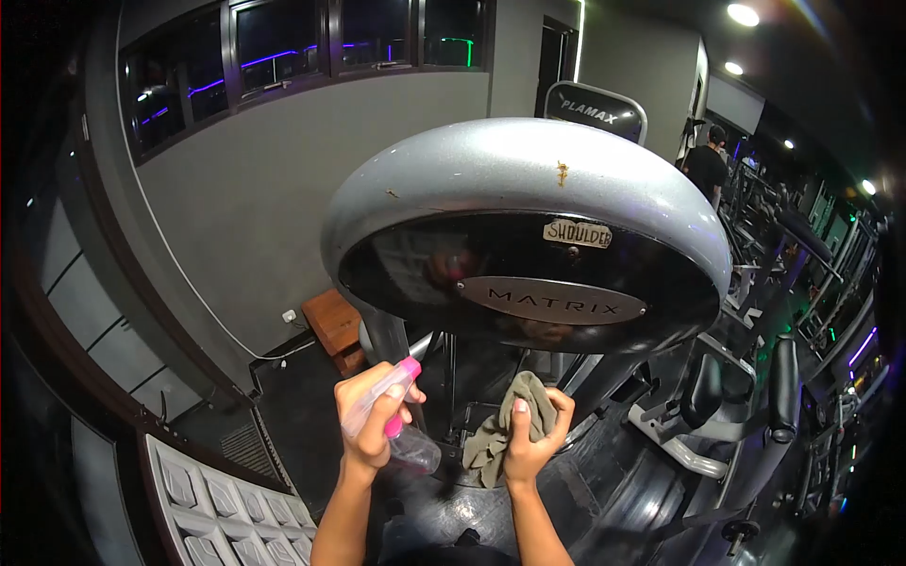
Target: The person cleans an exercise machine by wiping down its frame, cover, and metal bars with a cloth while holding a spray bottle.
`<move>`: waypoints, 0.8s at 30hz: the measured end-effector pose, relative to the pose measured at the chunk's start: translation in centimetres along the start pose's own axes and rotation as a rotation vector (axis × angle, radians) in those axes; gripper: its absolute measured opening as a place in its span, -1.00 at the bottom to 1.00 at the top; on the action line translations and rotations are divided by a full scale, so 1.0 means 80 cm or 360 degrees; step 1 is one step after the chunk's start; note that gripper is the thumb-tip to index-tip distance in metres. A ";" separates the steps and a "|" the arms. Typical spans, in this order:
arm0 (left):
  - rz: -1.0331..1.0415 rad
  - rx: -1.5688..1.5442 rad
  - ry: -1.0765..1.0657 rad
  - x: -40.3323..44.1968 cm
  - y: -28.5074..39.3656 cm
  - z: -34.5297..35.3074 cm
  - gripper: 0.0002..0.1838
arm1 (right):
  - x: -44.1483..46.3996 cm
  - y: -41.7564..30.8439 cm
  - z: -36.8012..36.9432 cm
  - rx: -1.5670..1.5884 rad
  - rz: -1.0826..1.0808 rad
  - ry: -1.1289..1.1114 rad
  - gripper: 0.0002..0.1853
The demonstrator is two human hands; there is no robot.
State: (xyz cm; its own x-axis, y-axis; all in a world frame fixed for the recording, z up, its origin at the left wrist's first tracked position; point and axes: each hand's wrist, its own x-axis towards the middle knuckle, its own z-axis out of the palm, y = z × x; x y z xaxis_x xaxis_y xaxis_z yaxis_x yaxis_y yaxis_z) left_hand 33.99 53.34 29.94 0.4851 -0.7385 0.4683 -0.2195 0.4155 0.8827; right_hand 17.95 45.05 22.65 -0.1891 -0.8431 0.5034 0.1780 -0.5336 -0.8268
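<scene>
In my left hand (366, 415) is a spray bottle (415, 451) with a clear body and a pink nozzle; my fingers wrap round its neck and trigger. A crumpled olive-green cloth (491, 439) is gripped in my right hand (538, 439), its lower part hanging loose on the left. Both hands are held below a large rounded machine cover (528, 160), silver on top and black in front, apart from it. The cover bears a "MATRIX" plate (552, 300), a "SHOULDER" label (577, 234) and a brownish mark (562, 174) on the silver rim.
Behind the cover stands a "PLAMAX" panel (596, 111). A wooden box (332, 325) sits by the grey wall at left. Padded gym equipment (703, 391) fills the right side, with a person in dark clothes (706, 168) farther back. A grey moulded panel (222, 505) lies at lower left.
</scene>
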 end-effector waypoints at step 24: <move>0.0253 -0.0130 -0.0735 0.116 -0.041 -0.149 -0.54 | -0.012 0.001 0.175 -0.0803 -0.0872 0.0219 -0.50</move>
State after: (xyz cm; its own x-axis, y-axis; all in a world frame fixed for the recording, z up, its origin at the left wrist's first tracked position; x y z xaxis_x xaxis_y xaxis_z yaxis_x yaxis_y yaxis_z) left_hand 49.29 51.47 30.91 0.0209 -0.8130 0.5819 -0.1841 0.5689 0.8015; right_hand 31.64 44.85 25.60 -0.2480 -0.4325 0.8668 -0.4335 -0.7506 -0.4986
